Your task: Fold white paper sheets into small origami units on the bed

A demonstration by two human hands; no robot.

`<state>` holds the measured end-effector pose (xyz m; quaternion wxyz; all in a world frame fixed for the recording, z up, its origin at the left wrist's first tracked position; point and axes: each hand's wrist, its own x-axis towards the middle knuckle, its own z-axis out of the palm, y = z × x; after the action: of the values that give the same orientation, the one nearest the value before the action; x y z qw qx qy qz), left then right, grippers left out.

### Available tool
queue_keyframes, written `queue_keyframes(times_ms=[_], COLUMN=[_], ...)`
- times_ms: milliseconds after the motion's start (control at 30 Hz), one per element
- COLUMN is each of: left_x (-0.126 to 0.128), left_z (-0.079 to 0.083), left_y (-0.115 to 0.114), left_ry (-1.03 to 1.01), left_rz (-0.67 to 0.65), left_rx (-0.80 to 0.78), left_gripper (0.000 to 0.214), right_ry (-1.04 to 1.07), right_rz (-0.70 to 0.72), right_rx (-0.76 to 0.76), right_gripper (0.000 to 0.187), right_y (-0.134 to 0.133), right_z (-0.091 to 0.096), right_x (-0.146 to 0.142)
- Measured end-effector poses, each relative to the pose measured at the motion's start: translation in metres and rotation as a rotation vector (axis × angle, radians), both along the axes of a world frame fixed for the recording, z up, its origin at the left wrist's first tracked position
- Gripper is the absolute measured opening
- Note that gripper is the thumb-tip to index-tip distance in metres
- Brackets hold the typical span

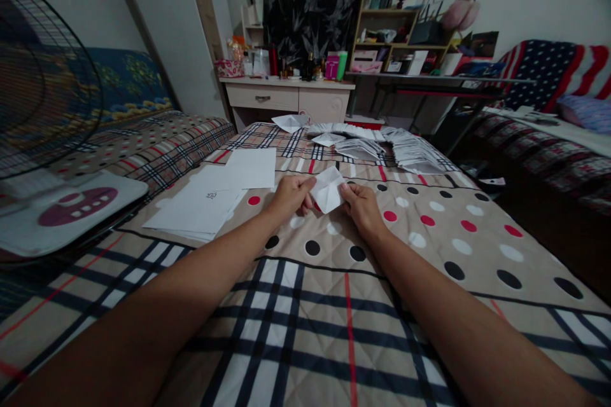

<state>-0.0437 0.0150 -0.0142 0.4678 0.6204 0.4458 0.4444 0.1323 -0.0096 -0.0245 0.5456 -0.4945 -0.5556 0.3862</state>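
A small folded piece of white paper [328,191] is held up between my two hands, just above the bedspread. My left hand [292,194] pinches its left edge between thumb and fingers. On the opposite edge, my right hand [361,202] grips it the same way. Creases run across the paper's face. To the left of my hands lies a loose stack of flat white sheets [205,194], one with small dark writing on it. Beyond my hands, folded paper pieces [360,147] lie in rows, and a paper boat shape [289,122] sits at their left end.
A patterned bedspread [310,305] with dots and plaid covers the bed. At the left stands a fan [42,76] on a white base. Behind the bed are a white dresser [281,98] with bottles and a desk with shelves [405,32]. A sofa [554,133] is at the right.
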Motion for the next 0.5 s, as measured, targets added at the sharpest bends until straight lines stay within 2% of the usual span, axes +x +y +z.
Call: queue_keyframes(times_ms=[133, 233, 367, 500], left_x=[-0.001, 0.0005, 0.0017, 0.002], left_z=[0.0012, 0.0018, -0.0009, -0.0036], left_y=[0.0006, 0.0011, 0.0036, 0.0056], left_ry=[0.002, -0.071, -0.075, -0.029], left_rz=[0.019, -0.055, -0.032, 0.015], left_rx=[0.074, 0.081, 0.108, 0.151], left_gripper=[0.056, 0.045, 0.037, 0.032], right_ry=[-0.011, -0.026, -0.115, -0.149], right_rz=[0.01, 0.051, 0.059, -0.027], right_rx=[0.037, 0.046, 0.027, 0.163], right_gripper=[0.048, 0.047, 0.045, 0.023], right_y=[0.0037, 0.0026, -0.0012, -0.0022], right_z=[-0.0044, -0.0042, -0.0007, 0.0027], right_x=[0.0012, 0.0003, -0.0012, -0.0025])
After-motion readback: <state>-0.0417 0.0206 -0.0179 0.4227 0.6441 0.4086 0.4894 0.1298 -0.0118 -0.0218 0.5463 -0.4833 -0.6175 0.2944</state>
